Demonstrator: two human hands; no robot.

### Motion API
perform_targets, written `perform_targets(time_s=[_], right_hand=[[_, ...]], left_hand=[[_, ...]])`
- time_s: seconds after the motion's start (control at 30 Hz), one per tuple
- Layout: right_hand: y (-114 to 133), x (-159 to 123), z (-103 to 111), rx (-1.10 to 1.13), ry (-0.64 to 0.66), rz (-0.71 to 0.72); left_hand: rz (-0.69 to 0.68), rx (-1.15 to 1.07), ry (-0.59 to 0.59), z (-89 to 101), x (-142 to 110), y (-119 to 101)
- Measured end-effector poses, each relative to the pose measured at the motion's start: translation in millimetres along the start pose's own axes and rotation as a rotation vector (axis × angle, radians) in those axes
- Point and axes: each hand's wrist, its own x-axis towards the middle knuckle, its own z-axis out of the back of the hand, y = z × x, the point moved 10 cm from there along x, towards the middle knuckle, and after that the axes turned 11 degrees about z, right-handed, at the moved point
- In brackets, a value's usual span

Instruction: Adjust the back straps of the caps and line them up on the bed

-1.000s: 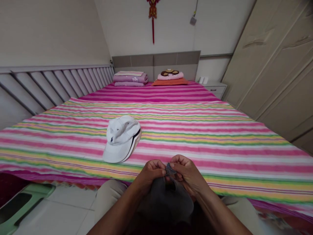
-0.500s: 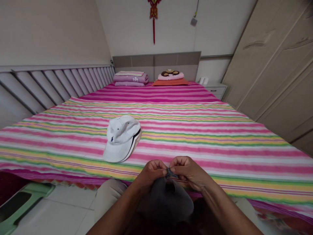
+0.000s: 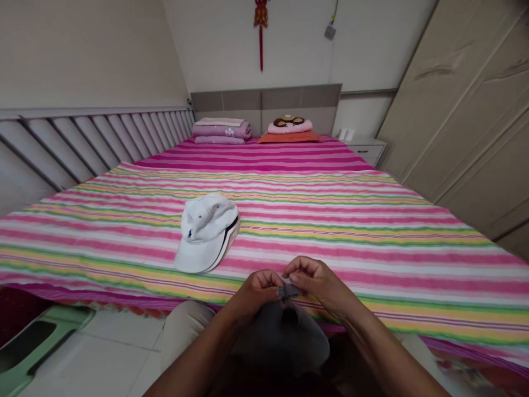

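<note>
A dark grey cap (image 3: 285,342) rests in my lap at the bottom centre, its back strap turned up toward me. My left hand (image 3: 257,291) and my right hand (image 3: 316,284) meet over that strap (image 3: 289,290), each pinching one end of it with curled fingers. A white cap with a dark trimmed brim (image 3: 206,232) lies on the striped bed cover (image 3: 351,220), a little ahead and to the left of my hands.
Folded purple bedding (image 3: 222,130) and a pink pillow on an orange one (image 3: 289,130) sit by the headboard. A wardrobe (image 3: 467,110) lines the right side, a slatted rail (image 3: 91,146) the left. A green stool (image 3: 37,342) stands on the floor at lower left.
My right hand has loosened its grip and slid slightly right along the strap; my left hand stays put. The white cap has not moved.
</note>
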Motion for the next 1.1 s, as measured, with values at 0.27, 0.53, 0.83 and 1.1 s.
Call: perform_targets(time_s=[0.27, 0.53, 0.83, 1.1], right_hand=[[-9, -14, -13, -0.195, 0.067, 0.095], [9, -18, -13, -0.343, -0.132, 0.36], [10, -20, -14, -0.41, -0.113, 0.335], [12, -19, -11, -0.479, -0.127, 0.337]], left_hand=[[-0.061, -0.166, 0.038, 6.5, 3, -4], [0.016, -0.226, 0.059, 8.1, 4, 7], [-0.012, -0.254, 0.096, 5.2, 3, 6], [0.005, -0.207, 0.042, 7.3, 1, 6]])
